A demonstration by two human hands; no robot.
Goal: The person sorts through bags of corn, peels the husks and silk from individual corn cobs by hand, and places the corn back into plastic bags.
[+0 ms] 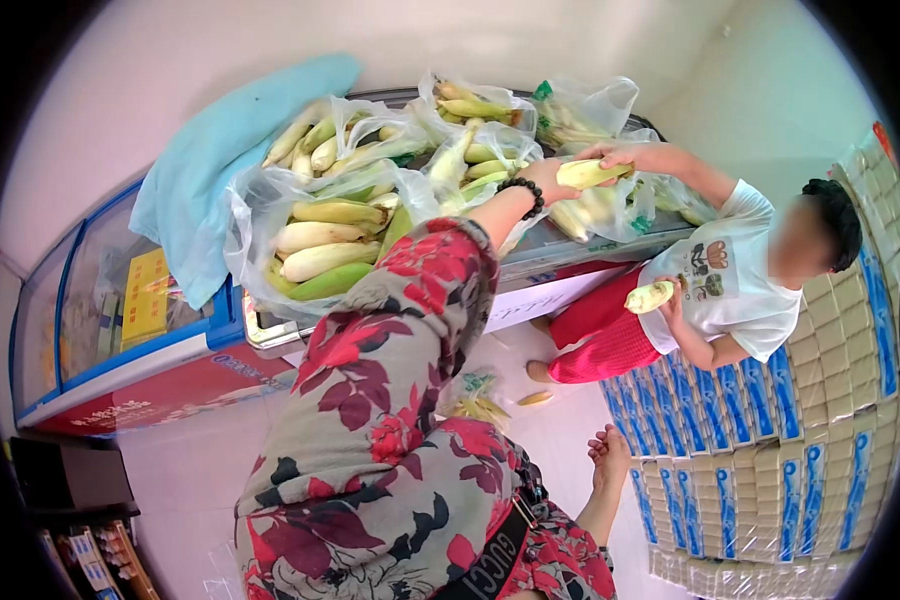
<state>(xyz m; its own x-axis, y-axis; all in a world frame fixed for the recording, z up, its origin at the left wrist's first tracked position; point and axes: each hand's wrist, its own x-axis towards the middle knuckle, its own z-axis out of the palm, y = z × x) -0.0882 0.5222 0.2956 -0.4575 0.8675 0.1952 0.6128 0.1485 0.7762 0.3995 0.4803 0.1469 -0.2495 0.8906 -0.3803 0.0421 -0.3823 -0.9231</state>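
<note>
My left hand (546, 178), with a dark beaded bracelet at the wrist, grips one end of a pale green ear of corn (592, 174). Another person's hand (620, 156) is on the far end of that same ear. Below this reach, open plastic bags (255, 215) lie on the freezer top, holding several ears in husk (320, 240). My right hand (610, 458) hangs low over the floor, its fingers loosely curled and apart, with nothing visible in it. In the other person's lower hand is a second ear of corn (650, 296).
A glass-topped freezer (120, 385) runs along the wall, partly covered by a light blue cloth (205, 170). The other person, in a white shirt (725, 255), stands at the right. Behind them rise wrapped stacks of packages (770, 480). Loose husks (477, 400) lie on the floor.
</note>
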